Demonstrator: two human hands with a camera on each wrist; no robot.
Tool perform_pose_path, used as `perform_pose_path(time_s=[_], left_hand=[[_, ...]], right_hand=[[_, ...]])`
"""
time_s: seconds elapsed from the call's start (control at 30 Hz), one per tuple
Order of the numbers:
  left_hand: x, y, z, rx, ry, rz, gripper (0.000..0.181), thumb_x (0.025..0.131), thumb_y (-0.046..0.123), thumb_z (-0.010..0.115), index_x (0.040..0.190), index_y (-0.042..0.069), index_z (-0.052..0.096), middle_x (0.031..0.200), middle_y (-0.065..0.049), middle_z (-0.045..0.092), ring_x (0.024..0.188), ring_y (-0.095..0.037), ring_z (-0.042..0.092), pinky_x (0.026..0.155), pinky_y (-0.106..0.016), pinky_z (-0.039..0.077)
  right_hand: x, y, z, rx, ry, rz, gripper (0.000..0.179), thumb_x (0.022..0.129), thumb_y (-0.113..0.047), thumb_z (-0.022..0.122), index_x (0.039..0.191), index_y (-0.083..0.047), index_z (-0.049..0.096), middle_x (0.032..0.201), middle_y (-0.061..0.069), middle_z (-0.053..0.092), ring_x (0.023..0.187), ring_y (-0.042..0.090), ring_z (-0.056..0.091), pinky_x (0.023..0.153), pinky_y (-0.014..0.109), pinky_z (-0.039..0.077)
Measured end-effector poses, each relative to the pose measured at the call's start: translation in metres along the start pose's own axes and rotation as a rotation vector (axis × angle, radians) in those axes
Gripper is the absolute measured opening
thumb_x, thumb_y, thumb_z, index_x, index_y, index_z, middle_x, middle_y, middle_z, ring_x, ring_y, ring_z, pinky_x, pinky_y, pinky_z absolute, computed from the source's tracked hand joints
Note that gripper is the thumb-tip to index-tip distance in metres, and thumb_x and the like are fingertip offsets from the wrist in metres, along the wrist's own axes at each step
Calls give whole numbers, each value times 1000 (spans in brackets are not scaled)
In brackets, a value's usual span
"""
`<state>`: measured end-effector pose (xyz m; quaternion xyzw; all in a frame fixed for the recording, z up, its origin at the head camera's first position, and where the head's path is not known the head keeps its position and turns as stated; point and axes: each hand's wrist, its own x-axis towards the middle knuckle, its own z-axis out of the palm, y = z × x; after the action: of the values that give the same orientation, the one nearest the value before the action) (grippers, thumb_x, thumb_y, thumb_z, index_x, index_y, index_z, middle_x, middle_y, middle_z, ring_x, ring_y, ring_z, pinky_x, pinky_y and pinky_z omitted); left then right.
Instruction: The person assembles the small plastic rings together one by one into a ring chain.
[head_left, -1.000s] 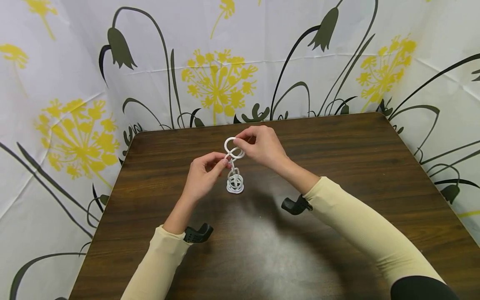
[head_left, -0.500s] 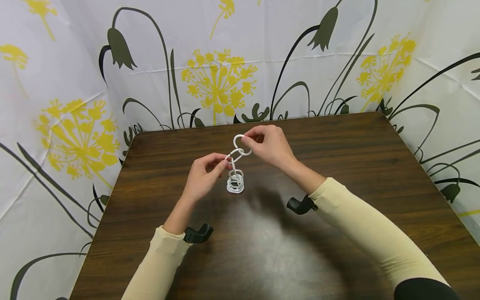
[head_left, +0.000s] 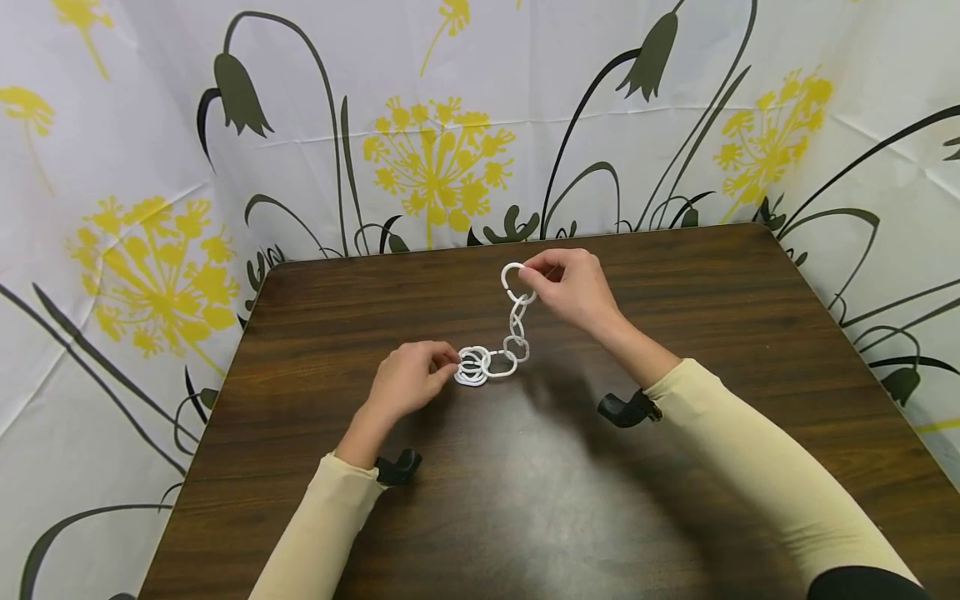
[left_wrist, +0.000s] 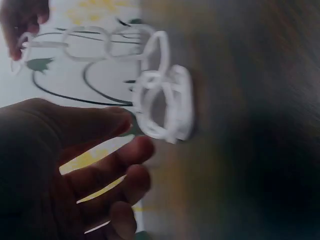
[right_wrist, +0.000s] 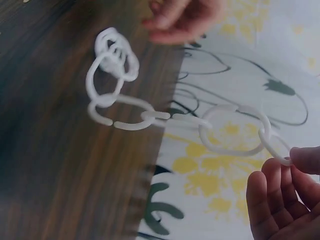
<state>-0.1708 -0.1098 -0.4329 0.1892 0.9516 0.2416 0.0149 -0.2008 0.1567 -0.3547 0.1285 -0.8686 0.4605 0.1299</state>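
Observation:
A chain of white plastic links (head_left: pixel 498 374) hangs from my right hand (head_left: pixel 573 287), whose thumb and fingers pinch the end link (head_left: pixel 506 283) above the table. From there the chain drops, bends near the tabletop and runs left into a small heap of stacked links (head_left: pixel 471 383). Some links (right_wrist: pixel 116 126) show a narrow split in their ring. My left hand (head_left: pixel 408 379) is just left of the heap, fingers loosely bent. In the left wrist view a gap shows between its fingertips (left_wrist: pixel 140 150) and the heap, with nothing in its grasp.
The dark wood-grain table (head_left: pixel 330 308) carries the heap near its middle. Behind it hangs a white curtain (head_left: pixel 300 75) printed with yellow and grey-green flowers. Black wrist-worn devices (head_left: pixel 628 409) stick out below both forearms.
My right hand has moved right, drawing links off the heap into a longer hanging run. My left hand has let go of the chain and come down beside the heap.

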Motion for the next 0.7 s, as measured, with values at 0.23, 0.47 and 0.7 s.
perform_pose_path(time_s=[0.23,0.47,0.7], left_hand=[[-2,-8,20,143,-49,30,11,86,19,74,95,23,76,78,10,60,69,-13,56,59,-36,47],[-5,-8,25,176,-27,68,12,81,17,78,92,23,76,81,5,59,68,-14,55,59,-35,46],[-9,-16,26,211,22,67,13,79,22,82,90,23,75,86,4,59,70,-18,59,60,-40,49]], right_hand=[[-7,29,-9,20,-13,87,13,90,-19,71,92,-7,76,68,9,68,56,16,61,51,25,47],[-15,62,-20,29,-36,199,18,91,-21,70,95,-4,75,71,17,68,54,13,60,48,23,47],[-26,100,-31,7,-52,323,23,93,-23,68,98,-1,74,75,15,69,58,14,64,51,22,50]])
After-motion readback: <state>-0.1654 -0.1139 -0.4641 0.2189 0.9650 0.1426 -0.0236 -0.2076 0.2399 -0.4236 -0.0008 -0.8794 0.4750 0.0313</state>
